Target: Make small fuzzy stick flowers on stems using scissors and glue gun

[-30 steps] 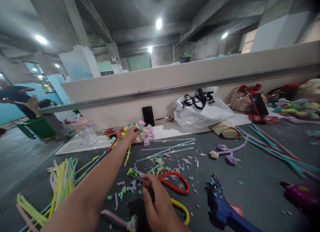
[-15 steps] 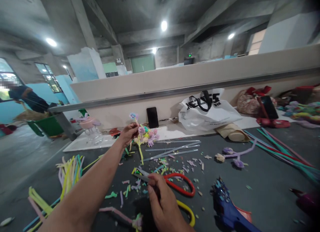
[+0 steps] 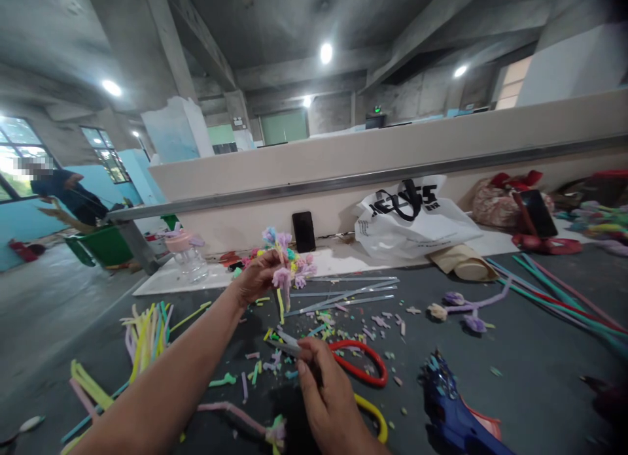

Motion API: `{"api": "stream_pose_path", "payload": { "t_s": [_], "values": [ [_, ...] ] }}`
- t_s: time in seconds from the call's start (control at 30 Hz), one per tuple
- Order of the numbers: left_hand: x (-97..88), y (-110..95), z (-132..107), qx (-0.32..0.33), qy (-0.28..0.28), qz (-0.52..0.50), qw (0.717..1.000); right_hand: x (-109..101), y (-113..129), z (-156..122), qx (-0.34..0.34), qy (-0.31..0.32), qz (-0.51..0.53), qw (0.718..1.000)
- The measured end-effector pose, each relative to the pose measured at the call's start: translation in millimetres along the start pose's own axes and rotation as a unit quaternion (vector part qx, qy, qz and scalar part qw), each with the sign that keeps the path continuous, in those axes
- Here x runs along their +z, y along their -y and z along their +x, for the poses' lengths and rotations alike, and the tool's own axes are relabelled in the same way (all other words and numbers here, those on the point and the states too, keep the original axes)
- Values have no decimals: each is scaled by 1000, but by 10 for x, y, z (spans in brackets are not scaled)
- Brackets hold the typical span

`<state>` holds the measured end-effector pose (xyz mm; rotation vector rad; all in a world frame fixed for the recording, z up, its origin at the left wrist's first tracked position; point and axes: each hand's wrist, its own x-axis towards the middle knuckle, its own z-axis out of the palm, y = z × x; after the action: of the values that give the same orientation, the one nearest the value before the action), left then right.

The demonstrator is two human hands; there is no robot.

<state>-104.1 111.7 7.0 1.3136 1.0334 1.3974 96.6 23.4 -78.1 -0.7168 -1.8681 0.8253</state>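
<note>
My left hand [image 3: 256, 278] is stretched forward and closed around a small bunch of pastel pipe-cleaner flowers [image 3: 285, 262], lifted off the dark table [image 3: 490, 337]. My right hand [image 3: 330, 403] is low and near, fingers pinched beside the blades of the red-handled scissors [image 3: 354, 361], which lie on the table. What the pinch holds is too small to name. Cut bits of pipe cleaner [image 3: 373, 321] are scattered around the scissors.
Loose pipe cleaners [image 3: 144, 327] lie at left and long ones [image 3: 554, 295] at right. A blue glue gun [image 3: 454, 412] lies near right, a yellow handle [image 3: 373, 416] beside my right hand. Behind: white bag [image 3: 417, 219], phone [image 3: 304, 231], clear jar [image 3: 184, 257]. A person [image 3: 69, 193] stands far left.
My left hand took the flower bunch off the table at the back and lifted it toward me. My right hand stayed by the scissors.
</note>
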Motion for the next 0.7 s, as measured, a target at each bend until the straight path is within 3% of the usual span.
{"api": "stream_pose_path", "payload": {
  "t_s": [0.2, 0.33, 0.43, 0.57, 0.7],
  "values": [
    [-195, -191, -92, -25, 6, 108, 994, 7, 1, 2, -8, -17, 0, 1000],
    [-286, -316, -123, -30, -20, 169, 985, 32, -23, -9, -7, -14, 8, 1000],
    [-344, -299, -103, -46, -46, 198, 978, 32, -27, -10, 4, -5, 12, 1000],
    [-533, -191, 6, -99, -102, 226, 964, 20, -6, -12, 16, 3, 12, 1000],
    [-814, -79, 165, -146, -197, 247, 937, 11, 9, -12, 16, 12, 19, 1000]
  ]
}}
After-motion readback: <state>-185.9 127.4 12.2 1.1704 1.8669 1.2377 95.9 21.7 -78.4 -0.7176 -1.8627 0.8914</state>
